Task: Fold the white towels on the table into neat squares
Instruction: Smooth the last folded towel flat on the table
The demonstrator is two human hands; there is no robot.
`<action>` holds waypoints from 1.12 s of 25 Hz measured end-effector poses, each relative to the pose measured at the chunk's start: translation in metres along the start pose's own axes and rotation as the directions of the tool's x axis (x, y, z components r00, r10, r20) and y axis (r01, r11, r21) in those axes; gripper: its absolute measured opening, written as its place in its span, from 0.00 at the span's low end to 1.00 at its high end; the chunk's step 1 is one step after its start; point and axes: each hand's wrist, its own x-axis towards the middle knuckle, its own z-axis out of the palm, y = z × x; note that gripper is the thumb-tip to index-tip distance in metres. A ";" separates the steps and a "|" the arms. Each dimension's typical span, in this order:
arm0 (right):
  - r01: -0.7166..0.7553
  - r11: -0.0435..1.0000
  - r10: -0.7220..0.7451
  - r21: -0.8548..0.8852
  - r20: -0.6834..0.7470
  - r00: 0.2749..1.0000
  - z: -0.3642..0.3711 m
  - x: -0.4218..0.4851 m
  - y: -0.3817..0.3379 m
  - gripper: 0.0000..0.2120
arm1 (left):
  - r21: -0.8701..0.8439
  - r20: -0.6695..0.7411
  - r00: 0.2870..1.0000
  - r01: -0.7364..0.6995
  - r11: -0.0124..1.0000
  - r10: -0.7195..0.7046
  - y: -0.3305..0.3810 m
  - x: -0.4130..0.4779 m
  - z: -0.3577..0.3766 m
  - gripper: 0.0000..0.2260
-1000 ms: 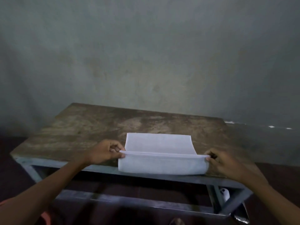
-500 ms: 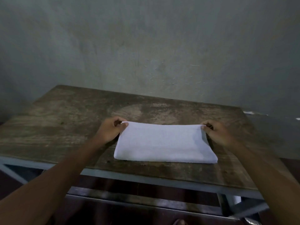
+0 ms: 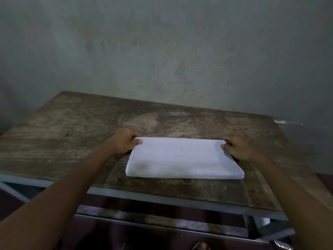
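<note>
One white towel (image 3: 183, 158) lies flat on the worn wooden table (image 3: 72, 132), folded into a wide rectangle with its thick fold toward me. My left hand (image 3: 124, 141) pinches the towel's far left corner, thumb on top. At the far right corner my right hand (image 3: 237, 147) pinches the cloth the same way. Both hands sit low on the tabletop. No other towel shows in this view.
The table has a grey metal frame (image 3: 162, 197) along its front edge and stands against a rough grey-green wall (image 3: 162, 51). A small white object (image 3: 265, 221) shows under the table at the right. A toe (image 3: 201, 246) appears at the bottom edge.
The near half of the towel, held up a second ago, has been carried over to the far edge and laid down. Both hands moved away from me with the corners and stay pinched there.
</note>
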 end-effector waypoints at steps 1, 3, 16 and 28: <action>-0.015 1.000 0.016 -0.021 0.019 1.000 -0.002 0.001 0.000 0.10 | 0.026 0.020 1.000 -0.013 1.000 0.013 0.001 0.001 -0.003 0.10; -0.023 0.998 0.026 -0.060 0.040 0.999 -0.012 0.000 -0.003 0.09 | 0.014 0.000 0.999 -0.038 0.999 0.038 0.005 0.002 -0.010 0.08; 0.274 0.957 -0.288 -0.094 -0.394 0.873 -0.028 -0.058 0.020 0.12 | 0.173 -0.361 0.841 -0.365 0.915 0.404 0.010 -0.036 -0.022 0.09; 0.362 0.900 -0.385 -0.242 -0.053 0.921 0.012 -0.069 0.043 0.17 | 0.203 -0.231 0.886 -0.359 0.911 0.401 0.006 -0.052 0.020 0.10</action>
